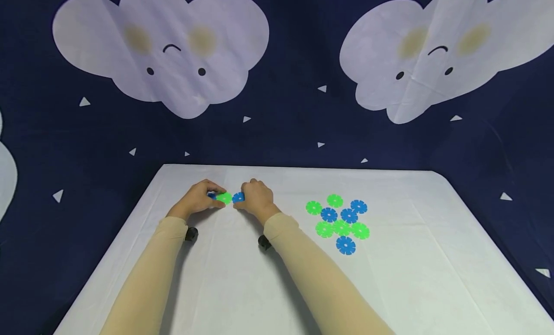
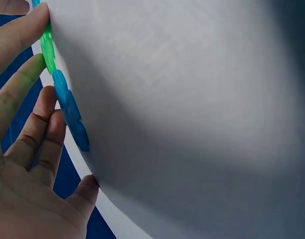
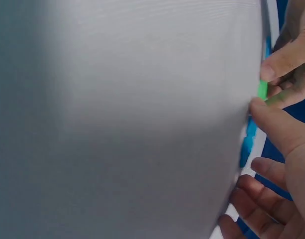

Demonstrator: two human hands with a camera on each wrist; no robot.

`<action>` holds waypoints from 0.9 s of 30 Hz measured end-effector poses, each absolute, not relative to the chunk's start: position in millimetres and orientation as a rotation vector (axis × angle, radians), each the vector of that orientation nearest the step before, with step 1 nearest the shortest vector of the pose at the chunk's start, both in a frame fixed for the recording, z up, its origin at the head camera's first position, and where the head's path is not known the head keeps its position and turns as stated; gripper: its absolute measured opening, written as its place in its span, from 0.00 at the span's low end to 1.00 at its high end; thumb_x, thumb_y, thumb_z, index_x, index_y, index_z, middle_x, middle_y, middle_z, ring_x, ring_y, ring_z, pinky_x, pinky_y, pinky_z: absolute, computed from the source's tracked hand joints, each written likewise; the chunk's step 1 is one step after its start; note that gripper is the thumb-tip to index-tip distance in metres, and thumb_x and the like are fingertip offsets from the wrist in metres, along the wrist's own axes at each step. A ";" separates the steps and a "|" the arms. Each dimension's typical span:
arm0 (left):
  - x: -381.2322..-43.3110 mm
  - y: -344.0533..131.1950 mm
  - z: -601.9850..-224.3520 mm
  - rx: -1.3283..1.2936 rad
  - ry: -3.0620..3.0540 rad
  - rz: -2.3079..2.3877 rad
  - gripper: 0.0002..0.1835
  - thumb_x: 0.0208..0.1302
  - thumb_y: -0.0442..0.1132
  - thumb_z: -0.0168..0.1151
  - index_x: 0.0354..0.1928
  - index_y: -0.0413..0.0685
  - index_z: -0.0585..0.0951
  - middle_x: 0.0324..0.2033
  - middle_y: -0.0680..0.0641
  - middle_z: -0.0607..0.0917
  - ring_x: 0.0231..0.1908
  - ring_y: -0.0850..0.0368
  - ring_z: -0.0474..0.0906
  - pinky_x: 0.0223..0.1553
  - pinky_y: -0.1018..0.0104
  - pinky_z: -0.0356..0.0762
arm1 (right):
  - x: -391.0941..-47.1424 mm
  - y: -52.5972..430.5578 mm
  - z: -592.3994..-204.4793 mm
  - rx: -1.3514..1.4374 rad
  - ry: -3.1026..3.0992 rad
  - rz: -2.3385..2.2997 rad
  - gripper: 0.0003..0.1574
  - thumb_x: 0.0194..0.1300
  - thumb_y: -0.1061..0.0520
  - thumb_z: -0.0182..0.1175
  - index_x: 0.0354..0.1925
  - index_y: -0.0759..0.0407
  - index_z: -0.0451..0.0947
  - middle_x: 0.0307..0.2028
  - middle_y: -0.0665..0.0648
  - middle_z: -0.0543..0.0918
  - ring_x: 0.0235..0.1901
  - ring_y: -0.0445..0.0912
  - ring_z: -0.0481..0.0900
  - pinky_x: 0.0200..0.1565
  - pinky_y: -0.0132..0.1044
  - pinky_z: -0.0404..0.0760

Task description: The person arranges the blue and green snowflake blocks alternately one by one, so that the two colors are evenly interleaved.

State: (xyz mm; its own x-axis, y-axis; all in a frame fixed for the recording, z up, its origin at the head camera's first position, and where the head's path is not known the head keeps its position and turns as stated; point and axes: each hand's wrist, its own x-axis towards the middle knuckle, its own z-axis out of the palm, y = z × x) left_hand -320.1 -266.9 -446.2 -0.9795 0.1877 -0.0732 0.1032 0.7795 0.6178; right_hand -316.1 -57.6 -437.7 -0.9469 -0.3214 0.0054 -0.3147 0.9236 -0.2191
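Near the far left of the table, in the head view, my left hand point(image 1: 196, 199) pinches a green notched interlocking disc point(image 1: 224, 198) between thumb and fingers. A blue interlocking disc point(image 1: 211, 195) joins the green one on its left, partly covered by that hand; the left wrist view shows this blue disc point(image 2: 70, 112) edge-on beside the fingers. Just to the right, my right hand point(image 1: 258, 200) pinches another blue interlocking disc point(image 1: 238, 197) at the green disc's right edge. Whether their slots engage I cannot tell. In the right wrist view this blue disc point(image 3: 248, 139) is partly hidden by the thumb.
Several loose green discs point(image 1: 324, 229) and blue discs point(image 1: 346, 245) lie flat in a cluster right of the hands. They rest on a white-covered table point(image 1: 433, 277). Beyond its far edge is a dark blue cloth point(image 1: 294, 123) with cloud prints.
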 end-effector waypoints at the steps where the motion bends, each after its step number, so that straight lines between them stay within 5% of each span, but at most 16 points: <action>1: -320.5 -267.0 -446.3 0.240 2.843 0.965 0.27 0.60 0.41 0.81 0.61 0.42 0.87 0.63 0.35 0.81 0.68 0.32 0.76 0.71 0.38 0.74 | -316.0 -56.7 -436.1 -0.511 3.035 -0.340 0.35 0.63 0.33 0.76 0.61 0.48 0.86 0.53 0.53 0.86 0.54 0.48 0.85 0.52 0.45 0.90; 13: -319.8 -263.6 -442.9 0.271 2.847 0.896 0.28 0.62 0.41 0.79 0.63 0.40 0.85 0.65 0.33 0.80 0.71 0.30 0.72 0.76 0.35 0.68 | -320.2 -13.4 -413.4 -0.610 2.839 -0.360 0.38 0.66 0.42 0.77 0.70 0.49 0.81 0.72 0.55 0.80 0.71 0.55 0.78 0.68 0.55 0.82; 21: -321.7 -261.0 -436.6 0.334 2.865 0.823 0.30 0.60 0.43 0.81 0.63 0.39 0.85 0.62 0.32 0.82 0.67 0.31 0.76 0.73 0.36 0.72 | -328.1 35.4 -406.8 -0.629 2.789 -0.346 0.36 0.64 0.45 0.78 0.67 0.50 0.82 0.60 0.55 0.87 0.62 0.51 0.83 0.67 0.53 0.81; 27: -326.7 -253.0 -435.5 0.399 2.862 0.809 0.32 0.59 0.46 0.82 0.63 0.40 0.85 0.59 0.33 0.83 0.62 0.32 0.78 0.68 0.37 0.76 | -330.0 64.7 -406.5 -0.625 2.763 -0.344 0.34 0.62 0.47 0.80 0.64 0.51 0.84 0.61 0.56 0.87 0.62 0.53 0.82 0.67 0.54 0.80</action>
